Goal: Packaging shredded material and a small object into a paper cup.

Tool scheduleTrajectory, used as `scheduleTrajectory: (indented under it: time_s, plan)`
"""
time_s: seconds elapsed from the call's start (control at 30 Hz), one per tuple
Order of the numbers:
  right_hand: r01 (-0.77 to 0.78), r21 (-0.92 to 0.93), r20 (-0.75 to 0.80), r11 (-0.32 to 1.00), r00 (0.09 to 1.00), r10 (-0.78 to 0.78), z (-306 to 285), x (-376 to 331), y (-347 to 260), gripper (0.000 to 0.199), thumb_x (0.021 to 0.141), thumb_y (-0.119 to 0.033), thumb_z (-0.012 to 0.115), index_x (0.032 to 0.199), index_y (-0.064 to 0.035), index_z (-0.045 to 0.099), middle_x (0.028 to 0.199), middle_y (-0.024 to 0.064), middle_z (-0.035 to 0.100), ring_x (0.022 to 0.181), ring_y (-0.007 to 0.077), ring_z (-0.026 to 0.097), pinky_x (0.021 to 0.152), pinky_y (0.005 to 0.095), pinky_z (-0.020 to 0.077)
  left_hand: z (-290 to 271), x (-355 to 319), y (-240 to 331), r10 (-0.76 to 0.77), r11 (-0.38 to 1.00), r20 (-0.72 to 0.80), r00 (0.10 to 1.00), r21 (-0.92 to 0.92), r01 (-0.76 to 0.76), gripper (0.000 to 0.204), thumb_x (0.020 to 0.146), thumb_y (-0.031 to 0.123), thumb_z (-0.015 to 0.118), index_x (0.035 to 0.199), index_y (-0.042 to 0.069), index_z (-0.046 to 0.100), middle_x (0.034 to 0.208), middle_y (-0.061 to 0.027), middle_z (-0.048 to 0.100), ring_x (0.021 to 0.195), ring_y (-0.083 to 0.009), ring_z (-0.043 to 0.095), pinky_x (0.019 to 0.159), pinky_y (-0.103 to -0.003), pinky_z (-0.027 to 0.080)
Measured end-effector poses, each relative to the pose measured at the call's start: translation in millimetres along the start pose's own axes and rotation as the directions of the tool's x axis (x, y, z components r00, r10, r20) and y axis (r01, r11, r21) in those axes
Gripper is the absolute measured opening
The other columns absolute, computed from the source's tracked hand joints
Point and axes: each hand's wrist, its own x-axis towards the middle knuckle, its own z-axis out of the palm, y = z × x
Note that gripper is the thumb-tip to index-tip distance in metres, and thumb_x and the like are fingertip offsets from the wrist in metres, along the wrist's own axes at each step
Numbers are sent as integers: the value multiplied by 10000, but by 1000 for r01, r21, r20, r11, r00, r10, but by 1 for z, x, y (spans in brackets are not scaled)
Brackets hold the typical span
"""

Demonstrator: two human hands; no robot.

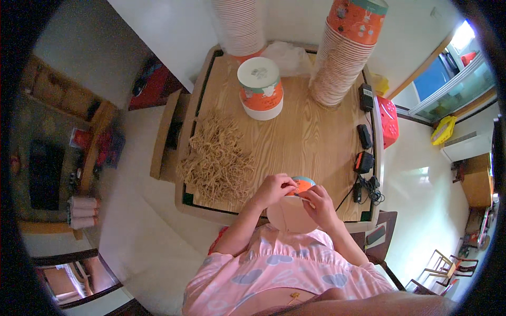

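At the front edge of the table I have a paper bucket (287, 216), tilted so that its pale side faces me, with a bit of orange print showing beyond. A thin line runs down the pale surface; I cannot tell if it is a seam or a cord. My left hand (275, 190) is closed in a pinch over the bucket's left edge, its fingertips hiding what they grip. Around the right edge my right hand (320, 206) is closed, with a thin light piece at its fingertips. Left of my hands lies a tangled heap of tan cords (216, 158).
Farther back on the wooden table (295, 142) stands an upturned orange-and-white bucket (262, 97). Tall bucket stacks rise at the back left (240, 26) and back right (345, 58). Black adapters (363, 162) and cables line the right edge, beside a red plastic stool (387, 122).
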Motion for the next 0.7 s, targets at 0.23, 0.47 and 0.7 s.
scheduleTrajectory:
  time_s: [0.23, 0.47, 0.7]
  plan:
    - [17, 53, 12, 998, 1000, -17, -3, 8, 7, 191, 671, 27, 587, 850, -33, 563, 797, 119, 532, 739, 297, 521, 643, 356, 439, 10, 3, 9, -48, 993, -174, 984, 99, 66, 72, 706, 98, 633, 745, 38, 640, 704, -88, 599, 607, -196, 585, 555, -295, 463]
    - [-197, 51, -49, 979, 979, 200, -3, 6, 23, 210, 682, 23, 572, 882, -27, 535, 744, 113, 530, 686, 250, 538, 616, 326, 449, 4, 2, -15, -94, 996, -305, 948, -18, 93, 59, 730, 93, 616, 763, 46, 627, 697, -85, 597, 609, -171, 583, 557, -276, 455]
    - [-233, -170, -120, 958, 969, 214, -7, -7, 39, 431, 694, -39, 610, 1091, -62, 444, 722, 113, 533, 666, 265, 547, 625, 320, 462, -26, -6, 29, -252, 636, 15, 968, -751, 177, 165, 775, 11, 576, 917, 22, 494, 775, -34, 548, 661, -138, 575, 622, -252, 483]
